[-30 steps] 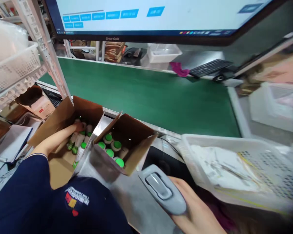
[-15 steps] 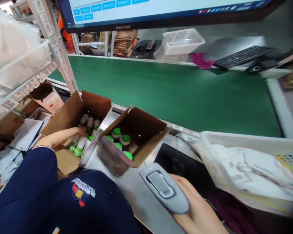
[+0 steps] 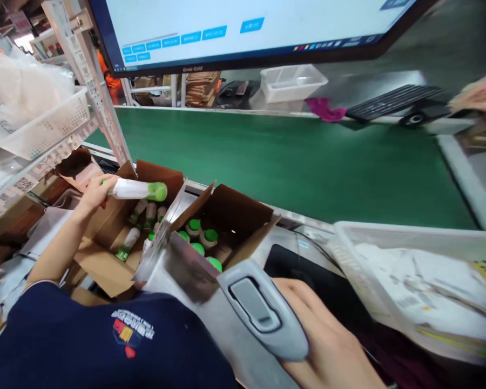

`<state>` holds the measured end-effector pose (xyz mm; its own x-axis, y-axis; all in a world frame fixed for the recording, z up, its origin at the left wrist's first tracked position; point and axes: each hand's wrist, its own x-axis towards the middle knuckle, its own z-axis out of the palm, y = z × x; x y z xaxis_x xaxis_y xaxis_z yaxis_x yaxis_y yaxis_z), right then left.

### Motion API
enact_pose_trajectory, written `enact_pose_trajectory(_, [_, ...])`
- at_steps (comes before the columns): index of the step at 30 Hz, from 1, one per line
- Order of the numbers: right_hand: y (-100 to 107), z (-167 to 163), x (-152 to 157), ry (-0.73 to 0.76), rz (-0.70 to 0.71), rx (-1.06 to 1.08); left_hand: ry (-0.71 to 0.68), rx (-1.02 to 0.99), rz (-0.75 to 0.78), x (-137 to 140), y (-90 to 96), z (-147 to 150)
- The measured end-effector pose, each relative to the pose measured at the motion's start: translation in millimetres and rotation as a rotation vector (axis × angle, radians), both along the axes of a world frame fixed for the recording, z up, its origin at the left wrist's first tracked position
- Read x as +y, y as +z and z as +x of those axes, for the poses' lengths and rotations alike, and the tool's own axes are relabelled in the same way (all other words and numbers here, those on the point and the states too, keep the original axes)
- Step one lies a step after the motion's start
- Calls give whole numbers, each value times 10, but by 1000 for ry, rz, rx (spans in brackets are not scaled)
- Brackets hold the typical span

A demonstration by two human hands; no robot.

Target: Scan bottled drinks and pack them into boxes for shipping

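My left hand [image 3: 95, 193] is closed round one end of a white and green bottle [image 3: 134, 189], held sideways above an open cardboard box [image 3: 157, 174]. Down in that box lie several similar bottles [image 3: 128, 243]. Lower right, my right hand [image 3: 322, 329] grips a grey handheld barcode scanner [image 3: 263, 310], its fingers wrapped round the handle and partly hidden by the scanner. Just beyond the scanner, a second open box [image 3: 247, 208] contains several bottles with green caps [image 3: 210, 236].
A green conveyor belt [image 3: 291, 162] runs behind the boxes, under a monitor [image 3: 227, 32]. On the right stands a white plastic basket [image 3: 421, 227] with papers. Shelving with a white basket [image 3: 52, 119] is at the left. Another person's hand [image 3: 480, 93] shows at the far right edge.
My left hand has come up out of the left box with a bottle. The scanner in my right hand has shifted slightly left and up. Another person's hand has appeared at far right.
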<state>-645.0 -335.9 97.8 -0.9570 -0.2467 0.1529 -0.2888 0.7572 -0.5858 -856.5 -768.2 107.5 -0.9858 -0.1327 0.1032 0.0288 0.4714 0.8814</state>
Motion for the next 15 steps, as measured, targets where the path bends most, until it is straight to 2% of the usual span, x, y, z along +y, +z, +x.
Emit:
enact_pose_trajectory(4, [103, -236, -182, 8, 202, 154, 27, -225, 495, 325, 121, 139])
enact_pose_trajectory(8, [205, -349, -321, -65, 364, 276, -79, -728, 900, 694, 90, 230])
enact_pose_trajectory(11, [279, -373, -373, -137, 402, 328, -118, -974, 1140, 915, 28, 347])
enact_pose_trajectory(15, [279, -384, -370, -237, 368, 327, -146, -1038, 1326, 1101, -65, 541])
